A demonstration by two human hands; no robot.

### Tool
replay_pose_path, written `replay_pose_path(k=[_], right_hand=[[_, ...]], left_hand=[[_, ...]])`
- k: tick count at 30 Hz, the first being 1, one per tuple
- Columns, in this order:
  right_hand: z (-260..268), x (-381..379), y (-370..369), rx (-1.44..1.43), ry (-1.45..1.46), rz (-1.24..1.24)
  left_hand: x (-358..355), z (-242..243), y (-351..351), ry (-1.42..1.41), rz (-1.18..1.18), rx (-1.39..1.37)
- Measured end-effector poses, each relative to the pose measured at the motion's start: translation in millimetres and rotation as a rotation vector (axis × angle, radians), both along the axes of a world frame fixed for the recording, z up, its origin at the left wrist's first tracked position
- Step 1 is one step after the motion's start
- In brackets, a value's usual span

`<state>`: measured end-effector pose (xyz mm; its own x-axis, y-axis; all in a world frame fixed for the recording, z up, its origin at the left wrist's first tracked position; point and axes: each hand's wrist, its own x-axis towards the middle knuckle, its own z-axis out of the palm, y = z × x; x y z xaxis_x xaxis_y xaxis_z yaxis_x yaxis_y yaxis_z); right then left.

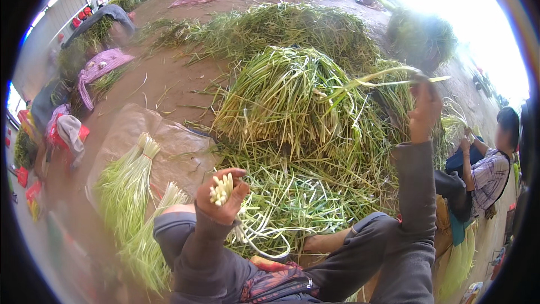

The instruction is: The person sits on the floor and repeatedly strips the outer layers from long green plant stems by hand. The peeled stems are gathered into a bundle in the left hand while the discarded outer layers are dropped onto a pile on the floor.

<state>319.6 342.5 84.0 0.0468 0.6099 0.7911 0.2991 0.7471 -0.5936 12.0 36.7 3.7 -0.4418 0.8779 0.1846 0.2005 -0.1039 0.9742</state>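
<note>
My left hand [221,198] is closed around a small bunch of pale stalks [222,189], which look like garlic shoots, their cut-looking ends facing up. Raised at the right, my right hand [424,112] is blurred and grips one long leafy stalk [384,80] that trails left toward the heap. Before me stands a large heap of green leafy stalks [282,97], their paler ends hanging toward me. Several thin white strands [270,236] curl below my left hand. Loose strips of green leaf [303,202] cover the ground between my legs.
At left, bundles of pale-green stalks [126,194], one banded, lie on a plastic sheet [164,135]. A longer pile of greens [291,29] lies behind the heap. On the right, a seated person [485,173] handles stalks. Cloth-covered piles [101,67] line the left.
</note>
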Motion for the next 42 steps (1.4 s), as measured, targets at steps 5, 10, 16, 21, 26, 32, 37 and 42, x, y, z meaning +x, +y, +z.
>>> replay_pose_path(k=[5,10,16,21,26,32,37,42], right_hand=[[30,19,-33,0.233,0.143,0.091],[-15,-11,-77,-0.273,0.091,0.518],[-25,-26,-108,-0.442,0.200,1.087],[-25,-41,-116,-0.461,0.383,1.211],[-29,-55,-114,-0.652,0.697,1.304],[-40,-94,-138,-0.890,0.030,1.072],[-47,-124,-176,-0.721,-0.836,1.040],[-31,-115,-174,-0.845,-0.758,0.917]], left_hand=[[2,-4,9,-0.064,0.017,0.080],[6,-1,9,-0.015,0.020,0.117],[12,11,12,0.365,-0.006,0.179],[21,17,9,0.197,-0.439,0.035],[25,16,9,0.147,-0.331,-0.045],[26,15,15,-0.032,-0.132,-0.071],[34,11,18,-0.103,-0.143,0.022],[32,6,21,-0.065,-0.026,0.063]])
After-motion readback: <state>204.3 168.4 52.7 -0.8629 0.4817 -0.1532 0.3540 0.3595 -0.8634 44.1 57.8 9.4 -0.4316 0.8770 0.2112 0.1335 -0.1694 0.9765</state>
